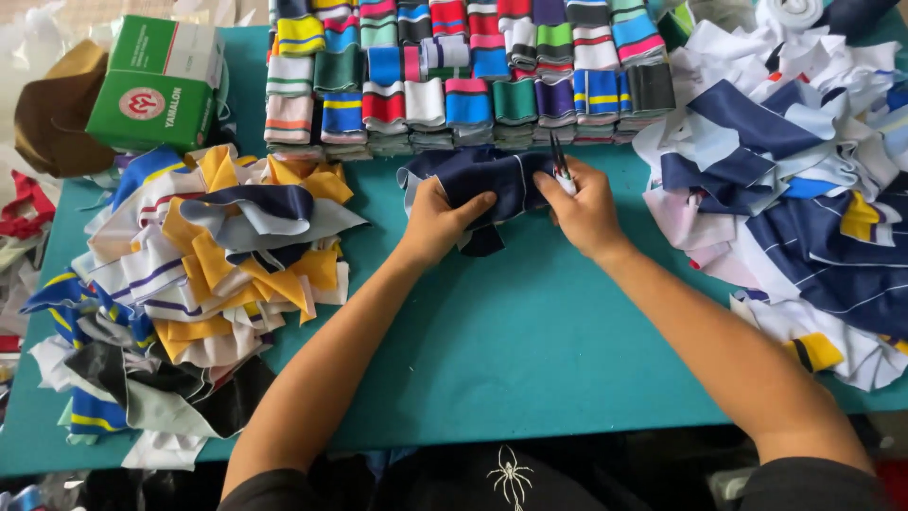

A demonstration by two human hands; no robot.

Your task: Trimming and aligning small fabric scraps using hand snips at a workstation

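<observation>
I see the left hand [437, 216] closed on a navy fabric piece [473, 180], thumb on top pinning it to the teal table [530, 331]; the cloth stretches rightward to the right hand [584, 206]. The right hand is curled shut around small thread snips [559, 163], blades pointing away from me and meeting the cloth's far edge. Stacked striped collar pieces [468, 71] lie just beyond both hands; loose scrap heaps [203, 274] sit well outside each wrist

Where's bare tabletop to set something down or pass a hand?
Free: the teal table between the forearms, and the strip by the near edge. Crowded: yellow-and-white scrap pile on the left, navy-and-white pile on the right, folded striped stacks along the back. Left hand and right hand with snips hold navy fabric mid-table.
</observation>
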